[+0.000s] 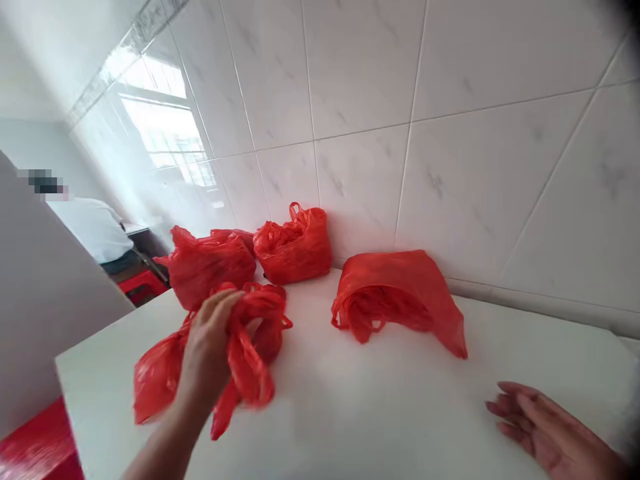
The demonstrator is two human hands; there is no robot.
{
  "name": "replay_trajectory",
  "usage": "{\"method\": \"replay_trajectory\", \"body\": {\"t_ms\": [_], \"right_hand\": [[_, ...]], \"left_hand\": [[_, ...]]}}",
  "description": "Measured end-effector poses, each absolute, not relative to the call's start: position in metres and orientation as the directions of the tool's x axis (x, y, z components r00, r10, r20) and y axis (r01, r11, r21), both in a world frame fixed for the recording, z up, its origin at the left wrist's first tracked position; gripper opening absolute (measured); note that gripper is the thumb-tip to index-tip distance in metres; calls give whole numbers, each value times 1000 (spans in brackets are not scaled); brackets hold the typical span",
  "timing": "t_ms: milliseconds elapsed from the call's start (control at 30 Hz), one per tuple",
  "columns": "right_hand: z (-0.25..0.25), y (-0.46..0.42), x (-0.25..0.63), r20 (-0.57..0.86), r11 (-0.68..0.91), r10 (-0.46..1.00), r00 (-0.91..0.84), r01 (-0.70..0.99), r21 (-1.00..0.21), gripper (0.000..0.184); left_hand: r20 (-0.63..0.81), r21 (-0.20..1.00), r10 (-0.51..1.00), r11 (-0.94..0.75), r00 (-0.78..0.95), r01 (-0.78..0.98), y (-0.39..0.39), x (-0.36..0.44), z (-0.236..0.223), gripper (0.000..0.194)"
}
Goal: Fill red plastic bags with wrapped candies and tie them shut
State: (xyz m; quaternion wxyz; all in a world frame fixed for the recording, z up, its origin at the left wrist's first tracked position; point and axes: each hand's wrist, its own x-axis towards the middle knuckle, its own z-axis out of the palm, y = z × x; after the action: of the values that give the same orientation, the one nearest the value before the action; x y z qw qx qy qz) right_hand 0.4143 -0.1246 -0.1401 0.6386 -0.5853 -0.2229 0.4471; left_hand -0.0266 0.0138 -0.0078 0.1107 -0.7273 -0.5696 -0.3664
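Note:
My left hand (207, 353) is closed on a crumpled red plastic bag (250, 347) just above the white table (375, 413), at its left side. My right hand (545, 430) lies low at the right with its fingers stretched out and nothing in it. A stack of flat red bags (400, 297) lies in the middle near the wall, its open end towards me. Two filled, knotted red bags stand at the back: one (295, 243) against the tiles, the other (207, 263) to its left.
A white tiled wall (450, 133) rises right behind the table. At the far left, past a grey partition (35, 293), a person in a white shirt (93, 227) sits near a red stool (140, 287). Another red stool (40, 447) shows below the table's left corner.

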Motion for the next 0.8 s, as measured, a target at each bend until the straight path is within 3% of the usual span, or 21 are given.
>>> {"method": "replay_trajectory", "body": {"t_ms": [33,100,167,233,333,400,467,533,600,800], "right_hand": [[-142,-125,416,-254,-102,846,469,-325,-940,37],[-142,-126,417,-271,-126,862,429,-337,-933,38],[-138,-128,414,-270,-135,863,428,-320,-938,41],[-132,-129,408,-267,-148,858,439,-286,-947,45],[-124,-128,397,-251,-178,847,469,-194,-965,48],[-124,-125,391,-217,-203,847,485,-81,-976,46],[-126,-121,385,-167,-227,847,505,59,-972,42],[-129,-118,381,-129,-248,842,523,163,-955,39],[-130,-116,377,-116,-257,844,524,205,-945,36],[-119,-117,375,-79,-212,859,506,211,-954,34]], "left_hand": [[631,236,775,-216,20,947,20,-38,-13,63],[424,162,904,-16,-55,987,32,-55,-27,85],[226,86,972,45,-64,995,39,-62,-40,87],[167,76,985,39,-51,996,41,-61,-44,83],[369,135,929,-101,44,986,32,-41,-35,73],[517,191,832,-342,202,920,23,-16,-27,58],[513,295,757,-599,405,745,15,16,-23,44],[405,435,682,-730,609,528,13,53,-27,37],[335,550,623,-738,707,390,18,91,-35,33],[362,569,616,-741,700,357,58,198,-51,28]]}}
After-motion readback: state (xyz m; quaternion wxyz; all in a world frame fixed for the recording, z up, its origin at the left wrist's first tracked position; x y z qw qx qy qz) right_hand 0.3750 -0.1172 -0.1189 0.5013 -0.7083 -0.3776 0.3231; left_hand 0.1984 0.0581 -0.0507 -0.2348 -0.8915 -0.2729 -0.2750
